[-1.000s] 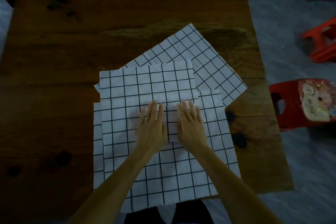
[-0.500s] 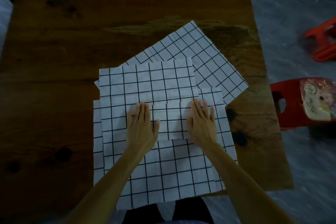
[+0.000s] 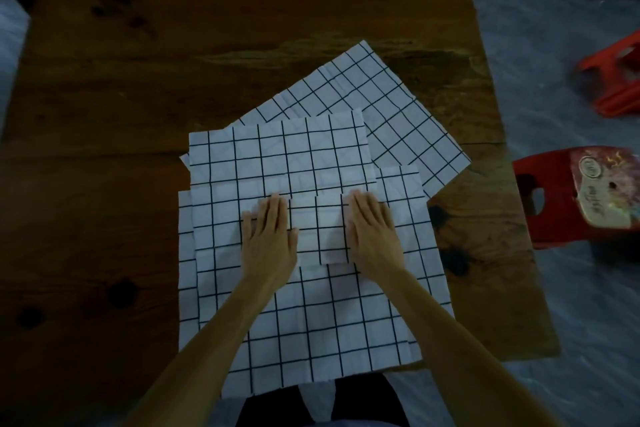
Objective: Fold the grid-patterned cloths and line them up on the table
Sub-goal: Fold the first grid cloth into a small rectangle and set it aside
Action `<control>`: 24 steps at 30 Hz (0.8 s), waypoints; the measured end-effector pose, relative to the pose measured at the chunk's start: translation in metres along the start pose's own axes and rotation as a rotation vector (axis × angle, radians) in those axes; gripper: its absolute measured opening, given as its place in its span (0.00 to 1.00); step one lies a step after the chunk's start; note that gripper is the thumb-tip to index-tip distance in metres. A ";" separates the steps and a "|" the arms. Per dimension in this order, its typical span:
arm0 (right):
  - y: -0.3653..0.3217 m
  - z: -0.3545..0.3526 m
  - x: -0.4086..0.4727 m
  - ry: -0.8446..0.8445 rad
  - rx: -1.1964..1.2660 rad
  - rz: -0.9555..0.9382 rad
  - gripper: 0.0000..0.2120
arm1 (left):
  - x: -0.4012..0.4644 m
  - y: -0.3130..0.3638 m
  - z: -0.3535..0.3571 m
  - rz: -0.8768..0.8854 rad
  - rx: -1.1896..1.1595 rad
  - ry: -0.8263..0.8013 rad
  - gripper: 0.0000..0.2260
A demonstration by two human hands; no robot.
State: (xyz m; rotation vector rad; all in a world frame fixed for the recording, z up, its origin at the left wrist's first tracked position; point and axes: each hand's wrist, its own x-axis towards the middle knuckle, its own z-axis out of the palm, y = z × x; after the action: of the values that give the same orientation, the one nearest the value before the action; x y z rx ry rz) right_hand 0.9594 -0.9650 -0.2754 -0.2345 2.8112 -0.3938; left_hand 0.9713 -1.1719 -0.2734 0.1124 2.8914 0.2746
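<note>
Several white cloths with a black grid lie overlapping on the brown wooden table [image 3: 138, 87]. On top sits a small folded cloth [image 3: 318, 229]. My left hand [image 3: 268, 239] rests flat on its left side and my right hand [image 3: 374, 232] flat on its right side, palms down, gripping nothing. Under it lies a wider cloth [image 3: 277, 156], and a large cloth [image 3: 329, 322] reaches over the near table edge. Another cloth [image 3: 381, 104] lies tilted at the back right, partly covered.
The table's right edge runs close to the cloths. On the grey floor beyond it stand a red plastic stool [image 3: 554, 198] with a sticker and a second red stool [image 3: 616, 80] farther back. Bare wood shows to the left and at the back.
My hands have slid apart from the middle of the small folded cloth to its left and right sides. The cloths have stayed where they were.
</note>
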 end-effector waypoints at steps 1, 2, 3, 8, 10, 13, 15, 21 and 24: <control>-0.002 -0.002 0.001 -0.007 0.000 0.002 0.28 | 0.001 0.003 -0.003 -0.002 -0.033 0.027 0.26; -0.005 -0.004 0.001 -0.005 -0.007 0.007 0.30 | 0.003 0.006 -0.005 0.003 -0.075 0.067 0.23; -0.008 -0.007 0.001 0.002 -0.019 0.014 0.30 | 0.004 0.009 -0.007 0.018 -0.122 0.113 0.21; -0.019 -0.014 0.000 0.035 -0.019 0.026 0.28 | 0.008 0.015 -0.016 -0.027 -0.299 0.210 0.14; -0.020 -0.014 0.000 0.044 -0.023 0.008 0.28 | 0.008 0.013 -0.017 -0.077 -0.296 0.197 0.13; -0.022 -0.013 0.003 0.022 0.019 -0.048 0.28 | 0.007 0.011 -0.018 -0.108 -0.249 0.182 0.10; -0.026 -0.013 0.005 0.029 0.041 -0.080 0.28 | 0.006 0.013 -0.020 -0.117 -0.277 0.188 0.06; -0.040 -0.019 0.002 0.142 0.066 -0.141 0.29 | 0.009 0.017 -0.030 -0.044 -0.388 0.162 0.06; -0.051 -0.037 0.006 0.190 0.116 -0.195 0.27 | 0.008 0.024 -0.054 0.033 -0.585 0.165 0.08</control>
State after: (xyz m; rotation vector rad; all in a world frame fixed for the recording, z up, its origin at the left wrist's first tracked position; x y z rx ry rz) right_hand 0.9480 -1.0056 -0.2278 -0.4706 2.9461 -0.6536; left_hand 0.9519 -1.1566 -0.2192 0.0340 2.8305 1.1611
